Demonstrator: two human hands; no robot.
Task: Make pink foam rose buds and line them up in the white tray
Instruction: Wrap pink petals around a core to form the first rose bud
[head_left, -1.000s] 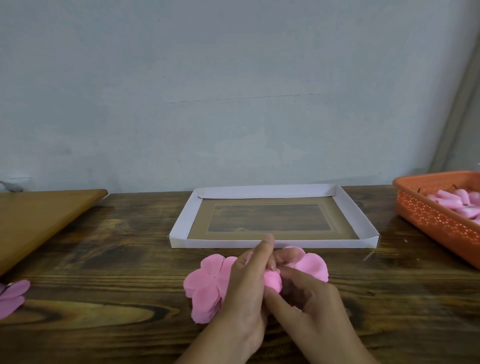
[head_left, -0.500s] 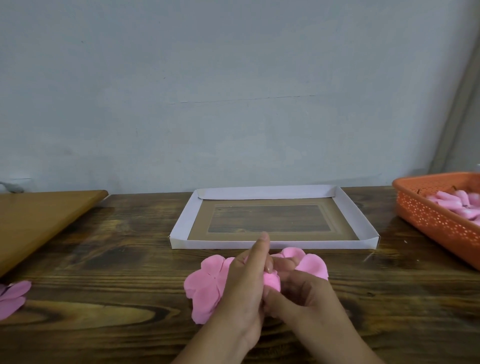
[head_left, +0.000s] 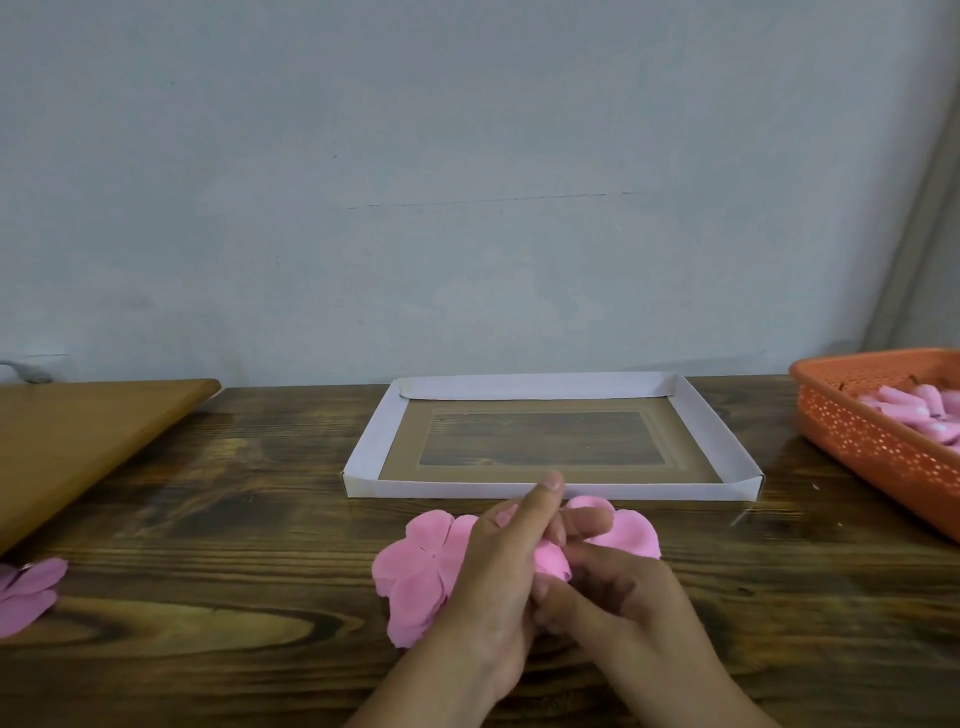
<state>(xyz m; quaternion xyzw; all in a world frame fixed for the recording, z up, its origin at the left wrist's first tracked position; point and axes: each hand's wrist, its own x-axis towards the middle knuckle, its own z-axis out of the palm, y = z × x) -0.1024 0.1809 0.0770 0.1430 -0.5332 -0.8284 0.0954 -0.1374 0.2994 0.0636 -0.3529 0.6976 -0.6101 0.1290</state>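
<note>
The foam (head_left: 421, 566) is a pink petal cut-out that lies on the table (head_left: 208, 519) under and between both hands, with petals that spread out past the left hand (head_left: 488, 587) on its outer side and past the right hand (head_left: 618, 597) on its far side. Between the two hands a small fold of the foam is rolled up. The left hand holds that roll with its fingers curled round it and its forefinger stretched forward. The right hand pinches the same roll from the other side, thumb against curled fingers.

Just beyond the fingertips stands the tray (head_left: 550, 488), white-walled and with no bud in it. Well off to the right of the right hand is an orange basket (head_left: 872, 457) with pink foam pieces in it. Far to the left of the left hand more petals (head_left: 26, 592) lie on the table, and a board (head_left: 78, 431) lies beyond them.

The step in hand appears to be the rolling of the first bud. The next move probably calls for a firm pinch at the base while the loose petals are wrapped round the core, since the foam may spring open if it is let go.
</note>
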